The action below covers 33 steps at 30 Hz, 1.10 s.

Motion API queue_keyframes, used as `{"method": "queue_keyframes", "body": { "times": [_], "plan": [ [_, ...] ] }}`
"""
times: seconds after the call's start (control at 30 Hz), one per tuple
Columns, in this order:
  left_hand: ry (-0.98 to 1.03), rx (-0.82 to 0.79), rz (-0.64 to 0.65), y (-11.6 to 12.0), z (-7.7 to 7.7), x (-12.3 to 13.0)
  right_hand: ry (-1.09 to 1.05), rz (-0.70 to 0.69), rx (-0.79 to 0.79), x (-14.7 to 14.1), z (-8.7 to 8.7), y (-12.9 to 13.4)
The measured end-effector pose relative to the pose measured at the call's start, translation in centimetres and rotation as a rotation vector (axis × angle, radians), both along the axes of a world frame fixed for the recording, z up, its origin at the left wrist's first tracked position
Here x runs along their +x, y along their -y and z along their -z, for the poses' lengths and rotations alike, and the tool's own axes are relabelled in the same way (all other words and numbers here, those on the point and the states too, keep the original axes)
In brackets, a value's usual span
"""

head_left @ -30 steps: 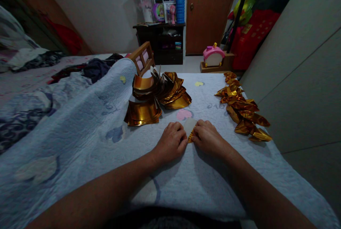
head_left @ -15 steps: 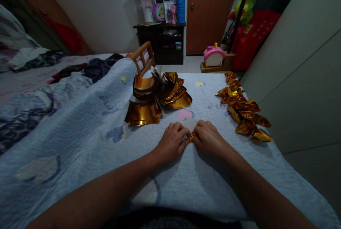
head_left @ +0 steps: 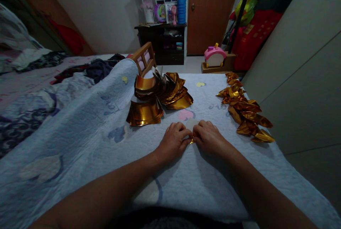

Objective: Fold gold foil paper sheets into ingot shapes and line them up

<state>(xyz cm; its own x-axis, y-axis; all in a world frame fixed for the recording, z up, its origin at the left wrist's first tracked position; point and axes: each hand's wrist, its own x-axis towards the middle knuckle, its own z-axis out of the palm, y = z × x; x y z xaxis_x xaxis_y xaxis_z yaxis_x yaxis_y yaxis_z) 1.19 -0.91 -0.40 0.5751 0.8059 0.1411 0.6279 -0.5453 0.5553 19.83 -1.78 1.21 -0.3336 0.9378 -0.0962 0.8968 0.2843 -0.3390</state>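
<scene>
Close together on the quilt, my left hand point(head_left: 176, 137) and my right hand point(head_left: 208, 136) pinch one sheet of gold foil paper point(head_left: 191, 124) between them. Its pale back faces up beyond the fingers, and a narrow folded gold edge shows at the fingertips. Much of the sheet is hidden under both hands. Ahead and to the left lies a fanned pile of flat gold foil sheets point(head_left: 145, 112). Over on the right, several folded gold foil pieces point(head_left: 245, 106) lie in an overlapping row.
A light blue quilt point(head_left: 106, 172) covers the surface and rises in a ridge on the left. Beyond stand a wooden rail point(head_left: 144, 58), a dark cabinet point(head_left: 161, 44) and a pink toy point(head_left: 214, 56). A pale panel point(head_left: 301, 80) borders the right side.
Less of the gold folded edge shows between my fingertips now. Both hands keep their pinch in nearly the same place; the whole view has shifted slightly.
</scene>
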Motion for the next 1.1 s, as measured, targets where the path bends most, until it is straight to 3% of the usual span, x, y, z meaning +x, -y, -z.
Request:
{"method": "queue_keyframes", "body": {
  "times": [0.57,1.1],
  "plan": [
    [0.002,0.005,0.040,-0.2,0.1,-0.4,-0.042,0.020,-0.024,0.0,-0.1,-0.3],
    [0.023,0.055,0.049,-0.3,0.5,-0.5,-0.226,-0.077,-0.081,1.4,0.3,-0.9]
  ]
}}
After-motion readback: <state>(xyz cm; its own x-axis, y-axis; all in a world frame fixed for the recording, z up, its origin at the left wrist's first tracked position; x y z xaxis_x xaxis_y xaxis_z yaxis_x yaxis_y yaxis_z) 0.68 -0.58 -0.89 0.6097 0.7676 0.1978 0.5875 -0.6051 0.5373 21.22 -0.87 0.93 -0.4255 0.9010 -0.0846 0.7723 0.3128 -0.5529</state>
